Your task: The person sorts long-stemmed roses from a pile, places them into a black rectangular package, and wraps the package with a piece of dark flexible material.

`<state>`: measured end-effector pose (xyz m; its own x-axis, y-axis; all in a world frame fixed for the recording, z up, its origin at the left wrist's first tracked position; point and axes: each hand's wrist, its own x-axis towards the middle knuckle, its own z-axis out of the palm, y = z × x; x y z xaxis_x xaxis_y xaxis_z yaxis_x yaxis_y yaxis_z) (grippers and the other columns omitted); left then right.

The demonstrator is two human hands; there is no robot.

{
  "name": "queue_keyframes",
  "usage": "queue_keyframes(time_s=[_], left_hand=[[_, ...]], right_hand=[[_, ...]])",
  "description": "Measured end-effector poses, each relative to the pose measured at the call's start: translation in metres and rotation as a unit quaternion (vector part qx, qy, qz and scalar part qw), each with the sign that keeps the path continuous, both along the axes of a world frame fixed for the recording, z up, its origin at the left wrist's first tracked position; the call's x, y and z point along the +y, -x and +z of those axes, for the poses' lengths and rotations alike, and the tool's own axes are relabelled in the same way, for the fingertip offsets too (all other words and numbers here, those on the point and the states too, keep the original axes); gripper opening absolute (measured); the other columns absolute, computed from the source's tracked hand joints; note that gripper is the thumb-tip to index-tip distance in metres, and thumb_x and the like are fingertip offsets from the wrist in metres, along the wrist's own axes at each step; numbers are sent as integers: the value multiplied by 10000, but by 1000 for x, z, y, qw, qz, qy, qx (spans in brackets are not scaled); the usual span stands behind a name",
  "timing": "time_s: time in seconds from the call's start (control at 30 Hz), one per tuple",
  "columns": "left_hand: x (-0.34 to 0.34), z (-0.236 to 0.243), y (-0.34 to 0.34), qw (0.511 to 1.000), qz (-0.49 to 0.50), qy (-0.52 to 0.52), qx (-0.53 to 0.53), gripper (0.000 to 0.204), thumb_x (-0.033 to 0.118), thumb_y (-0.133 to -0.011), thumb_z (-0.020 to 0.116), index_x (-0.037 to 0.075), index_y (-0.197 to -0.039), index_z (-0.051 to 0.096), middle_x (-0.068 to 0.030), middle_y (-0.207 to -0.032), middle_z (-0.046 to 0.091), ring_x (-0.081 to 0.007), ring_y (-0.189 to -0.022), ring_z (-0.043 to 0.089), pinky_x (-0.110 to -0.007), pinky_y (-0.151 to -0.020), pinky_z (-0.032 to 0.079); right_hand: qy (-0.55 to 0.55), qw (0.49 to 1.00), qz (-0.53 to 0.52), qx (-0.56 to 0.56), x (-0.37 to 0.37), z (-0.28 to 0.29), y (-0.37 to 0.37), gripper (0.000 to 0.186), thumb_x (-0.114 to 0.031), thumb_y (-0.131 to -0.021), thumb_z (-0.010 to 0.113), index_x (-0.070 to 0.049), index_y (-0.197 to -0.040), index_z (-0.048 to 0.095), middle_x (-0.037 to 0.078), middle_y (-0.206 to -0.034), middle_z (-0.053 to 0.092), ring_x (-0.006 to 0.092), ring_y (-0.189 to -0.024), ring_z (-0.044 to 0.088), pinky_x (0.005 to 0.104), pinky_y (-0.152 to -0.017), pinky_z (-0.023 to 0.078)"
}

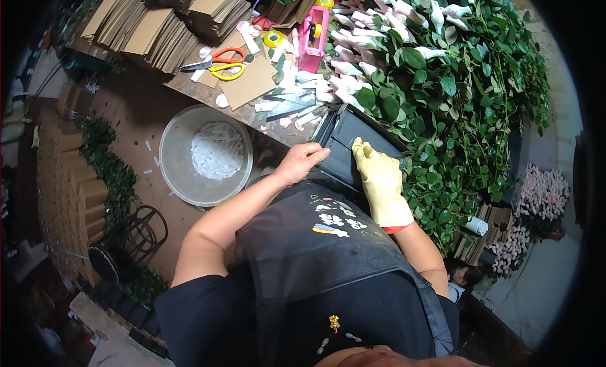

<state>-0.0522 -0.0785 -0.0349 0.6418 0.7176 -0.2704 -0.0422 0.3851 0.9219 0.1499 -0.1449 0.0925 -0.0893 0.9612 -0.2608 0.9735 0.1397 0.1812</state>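
A flat black tray-like object point(344, 146) with raised edges lies tilted at the table's front edge, against my apron. My bare left hand point(304, 163) is closed on its near left edge, thumb on top. In a pale yellow rubber glove, my right hand point(380, 174) rests on the tray's dark inner surface, fingers stretched forward. Nothing shows in the gloved hand, though its palm is hidden. Just beyond the tray lie leafy rose stems point(442, 89), their heads wrapped in white-pink netting point(366, 42). A grey blade point(290, 106) sits to the tray's left.
Red-and-yellow-handled scissors point(224, 65), cardboard pieces point(251, 83), a pink tape dispenser point(314, 38) and cardboard stacks point(154, 35) cover the table. Below it on the left stands a bin point(180, 177) with white paper scraps. A wheeled stool base point(148, 231) is farther left.
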Motion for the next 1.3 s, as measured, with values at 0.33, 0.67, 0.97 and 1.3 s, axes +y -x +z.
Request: queue_keyframes(time_s=[0.33,0.67,0.97,1.3], left_hand=[[119,-57,21,654,-104,-587,465,626,212,-816,737,-52,-1354,558,-192,-1184,605,-381,-1166,559,-496,-1007,478],[118,33,22,909,-208,-156,325,559,106,-773,658,-7,-1312,566,-228,-1156,674,-338,-1129,657,-402,-984,499],[106,97,32,857,-352,-210,310,546,55,-801,627,67,-1344,564,-225,-1096,712,-377,-1105,690,-433,-946,521],[92,61,46,863,-318,-230,319,497,100,-777,727,68,-1254,590,-210,-1048,734,-394,-1011,713,-487,-868,555]], right_hand=[[-104,994,-6,20,-5,-11,3,367,-98,-939,617,-54,-1303,619,73,-996,702,236,-807,740,375,-680,586],[-145,988,-7,54,-7,-14,5,341,-97,-907,634,-39,-1243,646,60,-935,679,208,-790,716,353,-690,564],[-130,990,-5,49,-6,-9,7,323,-94,-916,636,-36,-1234,648,68,-918,680,215,-780,716,360,-670,562],[-166,984,26,59,-3,-11,6,221,-88,-950,634,-41,-1164,660,91,-858,674,247,-712,705,373,-615,562]])
